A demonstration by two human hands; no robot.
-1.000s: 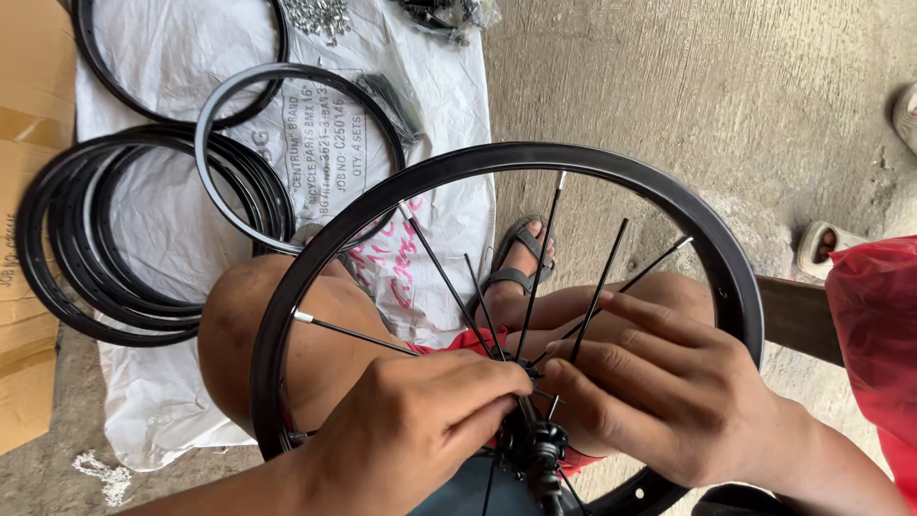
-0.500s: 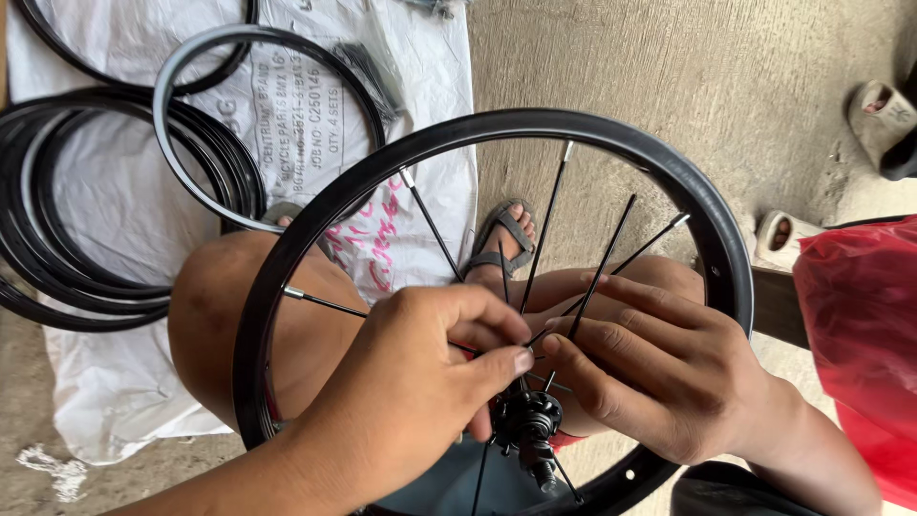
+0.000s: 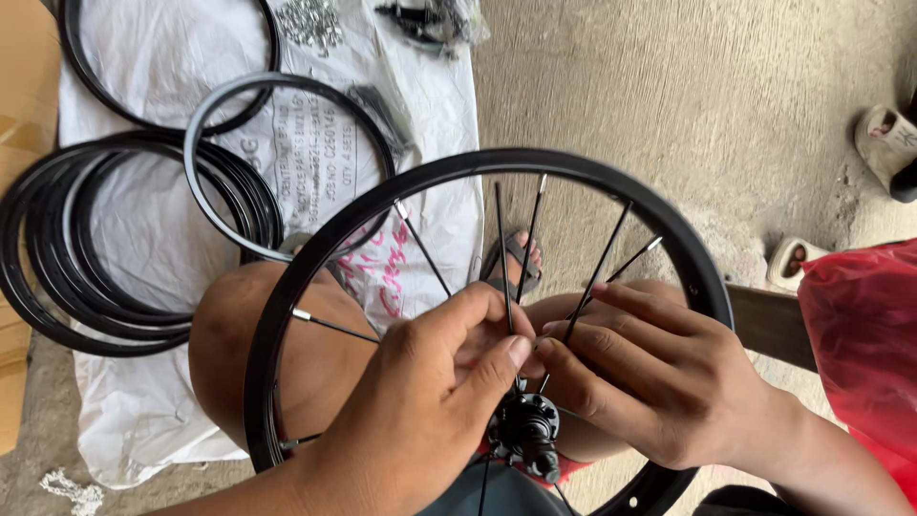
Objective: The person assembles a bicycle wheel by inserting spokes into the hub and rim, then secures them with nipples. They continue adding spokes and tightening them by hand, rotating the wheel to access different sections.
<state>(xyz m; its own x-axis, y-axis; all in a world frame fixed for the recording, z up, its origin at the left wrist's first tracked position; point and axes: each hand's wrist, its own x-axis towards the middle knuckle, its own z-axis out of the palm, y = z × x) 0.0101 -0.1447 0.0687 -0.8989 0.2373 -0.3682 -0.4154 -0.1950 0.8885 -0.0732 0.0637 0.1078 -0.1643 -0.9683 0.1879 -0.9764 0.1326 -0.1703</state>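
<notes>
Bicycle wheel rim [image 3: 611, 182]: black, smooth matte metal hoop, partly laced, held upright over the person's knees in the middle of the view. Thin straight black spokes [image 3: 503, 248] with small silver nipples at the rim end; only a few fitted, all running down to the hub.

Hub [image 3: 525, 435]: black, small, flanged, low in the wheel, partly hidden behind the fingers.

Left hand [image 3: 420, 401]: grip narrow, thumb and forefinger pinched at the lower end of a spoke just above the hub; whether the pinch actually closes on the spoke cannot be told.

Right hand [image 3: 650, 382]: fingers extended and laid across the spokes, tips meeting the left thumb; grip closed lightly, seemingly on a spoke end.

White woven sack [image 3: 143, 220]: crinkled plastic weave, spread on the floor beyond the knees.

Loose rims [image 3: 57, 277]: black hoops stacked on the sack at left, one separate rim [image 3: 287, 86] overlapping them.

Pile of small silver nipples [image 3: 310, 19]: at the sack's far edge.

Concrete floor [image 3: 688, 96]: grey, rough, pitted.

Red plastic bag [image 3: 860, 334]: glossy, wrinkled, at right.

Sandal [image 3: 884, 139]: pale, far right.

Cardboard [image 3: 24, 76]: tan, left edge.
</notes>
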